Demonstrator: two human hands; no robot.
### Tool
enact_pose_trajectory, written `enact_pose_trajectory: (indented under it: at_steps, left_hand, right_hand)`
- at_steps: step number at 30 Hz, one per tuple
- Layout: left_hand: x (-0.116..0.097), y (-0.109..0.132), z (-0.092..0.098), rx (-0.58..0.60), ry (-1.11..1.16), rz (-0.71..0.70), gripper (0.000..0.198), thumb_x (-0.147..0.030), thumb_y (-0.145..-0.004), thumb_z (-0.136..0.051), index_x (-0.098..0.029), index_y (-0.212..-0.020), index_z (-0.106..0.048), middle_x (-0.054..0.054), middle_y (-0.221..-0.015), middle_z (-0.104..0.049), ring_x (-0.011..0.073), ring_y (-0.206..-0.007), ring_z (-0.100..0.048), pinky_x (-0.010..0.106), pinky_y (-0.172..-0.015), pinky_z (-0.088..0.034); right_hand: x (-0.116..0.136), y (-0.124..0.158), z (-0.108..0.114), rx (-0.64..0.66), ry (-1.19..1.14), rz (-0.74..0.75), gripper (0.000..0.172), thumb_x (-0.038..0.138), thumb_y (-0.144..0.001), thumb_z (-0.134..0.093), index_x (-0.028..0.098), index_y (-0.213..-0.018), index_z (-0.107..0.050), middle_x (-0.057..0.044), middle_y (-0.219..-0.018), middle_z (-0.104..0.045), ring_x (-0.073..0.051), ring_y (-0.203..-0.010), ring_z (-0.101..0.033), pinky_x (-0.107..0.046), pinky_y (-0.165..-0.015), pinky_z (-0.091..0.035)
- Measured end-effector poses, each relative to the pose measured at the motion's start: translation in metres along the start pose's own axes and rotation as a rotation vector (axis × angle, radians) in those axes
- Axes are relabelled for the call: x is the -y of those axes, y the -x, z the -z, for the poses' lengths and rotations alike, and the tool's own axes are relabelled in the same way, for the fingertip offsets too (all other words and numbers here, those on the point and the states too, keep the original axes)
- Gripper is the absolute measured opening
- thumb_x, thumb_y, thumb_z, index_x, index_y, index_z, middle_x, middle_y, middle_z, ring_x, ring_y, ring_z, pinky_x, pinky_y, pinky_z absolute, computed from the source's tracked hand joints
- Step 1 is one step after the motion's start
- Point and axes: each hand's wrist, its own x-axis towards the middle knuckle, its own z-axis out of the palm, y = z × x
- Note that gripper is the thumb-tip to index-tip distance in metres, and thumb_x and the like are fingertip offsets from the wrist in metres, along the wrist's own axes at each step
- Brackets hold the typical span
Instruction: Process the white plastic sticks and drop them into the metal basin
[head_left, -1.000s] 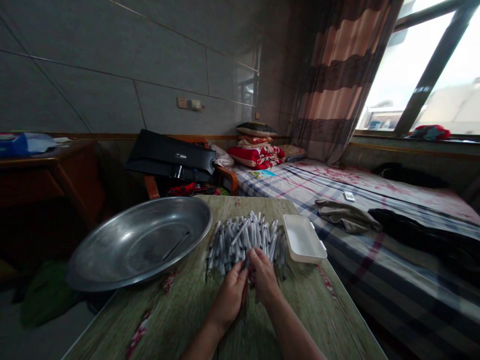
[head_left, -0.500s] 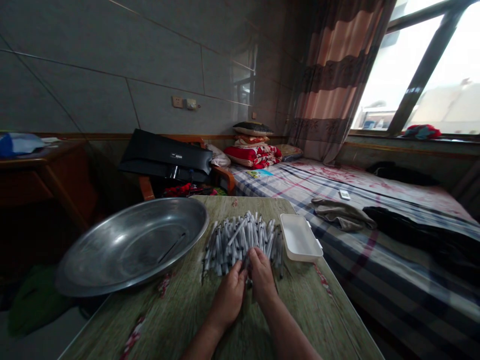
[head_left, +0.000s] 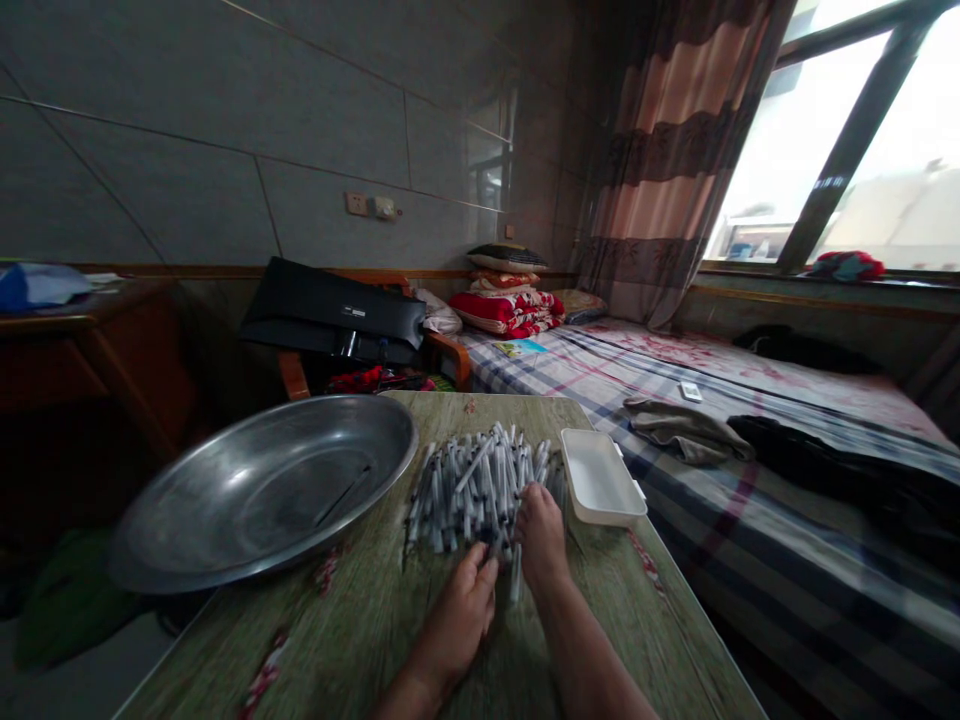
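Observation:
Many slim, whitish see-through pens [head_left: 457,490] with dark ends lie in a heap on the wooden-topped table [head_left: 360,640]. At the heap's near edge is my left hand [head_left: 466,600], its fingers curled together around something dark and small that I cannot make out. My right hand [head_left: 543,535] is closed at the right front of the heap. A pale pen [head_left: 517,575] sticks out below its fingers toward me. To the right of the heap stands an open white plastic box [head_left: 604,475], with nothing visible inside.
A large metal basin [head_left: 262,490] overhangs the table's left edge, with a thin dark stick [head_left: 343,496] in it. A bed [head_left: 720,540] with clothes adjoins the right side. Behind the table, a black monitor [head_left: 337,315] rests on a wooden chair [head_left: 450,360].
My hands were together at the heap's front. They have parted: the right moved slightly right and up, the left down toward me. A pale pen now shows beneath the right hand.

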Motion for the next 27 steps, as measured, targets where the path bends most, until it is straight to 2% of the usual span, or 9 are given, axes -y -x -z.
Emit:
enact_pose_trajectory:
  at_steps: [2, 3, 6, 9, 14, 16, 21, 24, 27]
  left_hand:
    - [-0.001, 0.008, -0.003, 0.111, 0.100, 0.069, 0.036, -0.046, -0.085, -0.055, -0.018, -0.108, -0.056, -0.004, -0.057, -0.058, 0.0128, -0.049, -0.056, 0.022, -0.048, -0.043]
    - [-0.004, 0.011, -0.004, 0.142, 0.162, 0.079, 0.033, -0.046, -0.085, -0.056, -0.019, -0.104, -0.055, -0.005, -0.056, -0.056, 0.0105, -0.044, -0.050, 0.020, -0.043, -0.039]
    - [-0.019, 0.011, -0.001, 0.100, 0.385, 0.085, 0.021, -0.035, -0.083, -0.061, -0.019, -0.097, -0.056, -0.003, -0.069, -0.061, 0.0079, -0.049, -0.052, 0.017, -0.041, -0.037]
    - [-0.032, 0.004, 0.007, 0.005, 0.540, 0.155, 0.022, -0.021, -0.083, -0.060, -0.018, -0.105, -0.058, 0.003, -0.084, -0.067, 0.0104, -0.061, -0.062, 0.019, -0.047, -0.045]
    - [-0.035, -0.005, 0.015, 0.008, 0.789, 0.243, 0.019, -0.019, -0.089, -0.052, -0.015, -0.107, -0.059, 0.012, -0.102, -0.071, 0.0222, -0.088, -0.070, 0.037, -0.074, -0.056]
    - [-0.034, -0.007, 0.014, -0.003, 0.848, 0.268, 0.018, -0.020, -0.090, -0.050, -0.014, -0.105, -0.059, 0.012, -0.098, -0.072, 0.0228, -0.087, -0.070, 0.040, -0.076, -0.056]
    - [-0.036, -0.009, 0.014, -0.081, 0.904, 0.327, 0.020, -0.024, -0.094, -0.044, -0.012, -0.096, -0.060, 0.008, -0.079, -0.073, 0.0203, -0.071, -0.071, 0.038, -0.071, -0.057]
    - [-0.040, -0.009, 0.014, -0.085, 0.943, 0.344, 0.019, -0.023, -0.094, -0.044, -0.011, -0.093, -0.059, 0.010, -0.080, -0.073, 0.0203, -0.074, -0.072, 0.036, -0.073, -0.057]
    - [-0.044, -0.006, 0.015, -0.131, 0.940, 0.366, 0.016, -0.017, -0.092, -0.045, -0.009, -0.092, -0.059, 0.011, -0.078, -0.072, 0.0191, -0.071, -0.071, 0.033, -0.072, -0.057]
  right_hand:
    - [0.001, -0.003, 0.004, 0.080, -0.112, -0.119, 0.036, 0.051, -0.070, -0.065, 0.022, -0.066, -0.044, 0.012, -0.047, -0.026, -0.005, -0.037, -0.017, -0.017, -0.034, -0.012]
    - [0.000, -0.004, 0.004, 0.134, -0.155, -0.178, 0.035, 0.050, -0.069, -0.066, 0.021, -0.066, -0.045, 0.012, -0.047, -0.027, -0.005, -0.037, -0.017, -0.018, -0.034, -0.011]
    - [-0.003, 0.000, 0.001, 0.265, -0.225, -0.278, 0.031, 0.047, -0.069, -0.065, 0.020, -0.066, -0.051, 0.010, -0.046, -0.032, -0.005, -0.036, -0.019, -0.018, -0.033, -0.010]
    - [-0.002, 0.004, -0.001, 0.309, -0.220, -0.287, 0.027, 0.043, -0.069, -0.064, 0.017, -0.069, -0.058, 0.008, -0.049, -0.038, -0.004, -0.037, -0.021, -0.017, -0.033, -0.010]
    - [0.006, 0.006, 0.003, 0.399, -0.131, -0.225, 0.020, 0.034, -0.069, -0.067, 0.015, -0.073, -0.063, 0.007, -0.051, -0.042, -0.003, -0.038, -0.023, -0.016, -0.035, -0.012]
    - [0.009, 0.008, 0.003, 0.429, -0.035, -0.190, 0.018, 0.031, -0.068, -0.070, 0.016, -0.071, -0.061, 0.008, -0.049, -0.043, -0.003, -0.037, -0.026, -0.016, -0.036, -0.015]
    - [0.014, 0.014, -0.002, 0.542, 0.213, -0.123, 0.020, 0.032, -0.068, -0.071, 0.016, -0.079, -0.065, 0.000, -0.063, -0.061, -0.010, -0.049, -0.051, -0.019, -0.042, -0.031]
    - [0.012, 0.014, -0.001, 0.499, 0.096, -0.170, 0.019, 0.026, -0.069, -0.063, 0.017, -0.086, -0.066, 0.004, -0.055, -0.053, -0.007, -0.041, -0.040, -0.018, -0.038, -0.024]
    - [0.008, 0.010, 0.000, 0.469, -0.145, -0.208, 0.017, 0.014, -0.058, -0.056, 0.019, -0.073, -0.062, 0.005, -0.058, -0.051, -0.007, -0.043, -0.036, -0.018, -0.038, -0.024]
